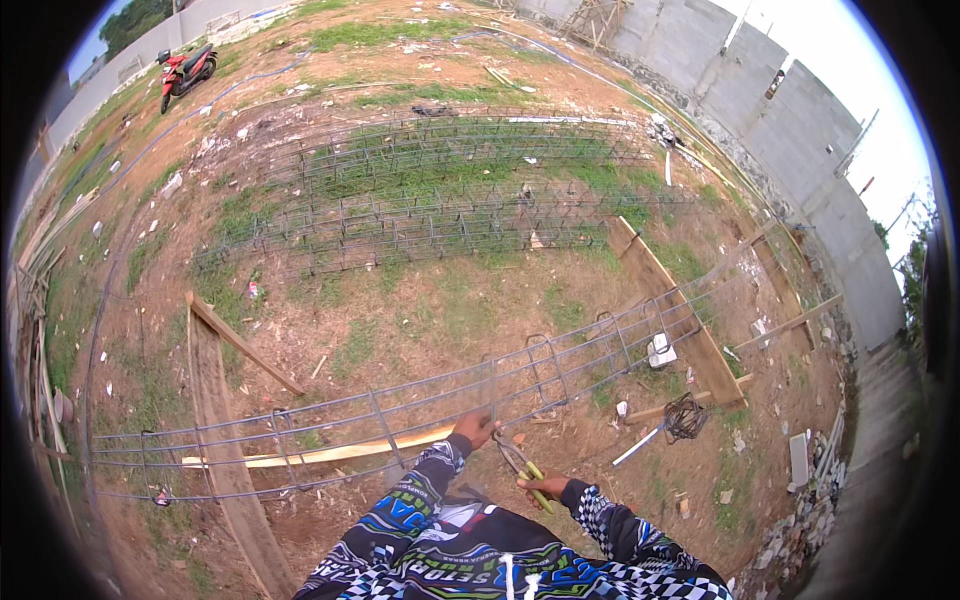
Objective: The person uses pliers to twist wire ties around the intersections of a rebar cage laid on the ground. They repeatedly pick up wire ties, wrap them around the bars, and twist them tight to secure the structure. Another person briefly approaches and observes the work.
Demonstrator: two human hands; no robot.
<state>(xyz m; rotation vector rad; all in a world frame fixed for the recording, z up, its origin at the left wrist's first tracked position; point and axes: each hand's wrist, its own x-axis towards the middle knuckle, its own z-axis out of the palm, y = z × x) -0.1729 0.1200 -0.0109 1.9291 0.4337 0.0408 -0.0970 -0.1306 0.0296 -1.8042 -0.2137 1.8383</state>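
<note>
1. The steel cage (492, 385) lies across wooden boards (680, 310) before us; we judge it heavy and stiff.
2. Our left hand (474, 429) curls at its near side; whether it grips, we cannot tell.
3. Our right hand (541, 488) wraps the pliers (524, 464); we should grasp the cage beside a stirrup (388, 430).

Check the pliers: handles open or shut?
Open: the green handles stand apart in the right hand. The jaws show too small to tell.

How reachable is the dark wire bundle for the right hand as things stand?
Probably not directly: the right hand holds green-handled pincers, and the dark wire bundle lies on the ground off to the right, seemingly beyond easy reach. The rebar cage doesn't appear to block the way.
</note>
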